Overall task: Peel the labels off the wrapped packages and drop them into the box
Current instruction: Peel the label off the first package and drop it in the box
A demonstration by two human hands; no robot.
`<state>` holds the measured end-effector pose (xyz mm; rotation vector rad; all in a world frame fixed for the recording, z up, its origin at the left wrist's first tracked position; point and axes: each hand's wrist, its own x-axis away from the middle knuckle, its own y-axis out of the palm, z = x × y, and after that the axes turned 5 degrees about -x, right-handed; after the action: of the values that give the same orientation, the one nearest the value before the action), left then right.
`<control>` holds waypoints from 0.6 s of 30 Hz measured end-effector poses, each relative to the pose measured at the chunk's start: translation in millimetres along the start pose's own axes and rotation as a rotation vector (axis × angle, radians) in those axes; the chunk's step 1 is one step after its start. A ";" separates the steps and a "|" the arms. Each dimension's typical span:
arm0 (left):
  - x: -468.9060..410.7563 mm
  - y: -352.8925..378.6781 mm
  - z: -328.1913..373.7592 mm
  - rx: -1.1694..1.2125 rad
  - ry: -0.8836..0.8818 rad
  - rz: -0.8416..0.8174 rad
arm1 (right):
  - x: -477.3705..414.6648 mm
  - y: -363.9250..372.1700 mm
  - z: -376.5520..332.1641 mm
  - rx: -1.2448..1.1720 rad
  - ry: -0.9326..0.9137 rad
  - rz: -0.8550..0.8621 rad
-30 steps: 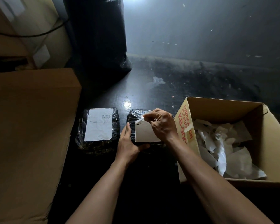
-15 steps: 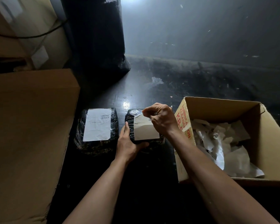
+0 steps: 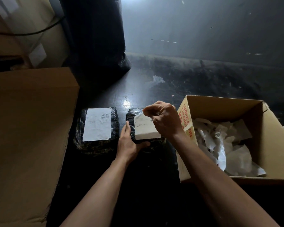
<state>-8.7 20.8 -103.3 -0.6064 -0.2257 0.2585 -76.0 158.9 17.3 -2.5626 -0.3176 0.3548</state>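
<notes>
Head view: right hand [image 3: 164, 122] pinches the label [image 3: 145, 128] corner; left hand [image 3: 129, 143] grips the wrapped package [image 3: 131, 118].

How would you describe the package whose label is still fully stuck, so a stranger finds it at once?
Start at the big closed carton on the left. Beside it lies the left package, black and wrapped. Unlike the right package, no hand touches it and its label lies flat.

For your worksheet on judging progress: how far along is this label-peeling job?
Done: peeled labels already fill the box. In hand: right hand lifts the label from the right package, which the left hand steadies. Left: the left package, label flat.
</notes>
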 end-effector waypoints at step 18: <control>-0.9 -2.6 -3.0 -0.018 0.026 -0.019 | -4.8 -14.7 -6.2 0.045 0.012 -0.007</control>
<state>-8.3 16.9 -104.2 -0.6254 -0.2084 0.2304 -80.8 166.8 31.2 -2.5179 -0.3101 0.3404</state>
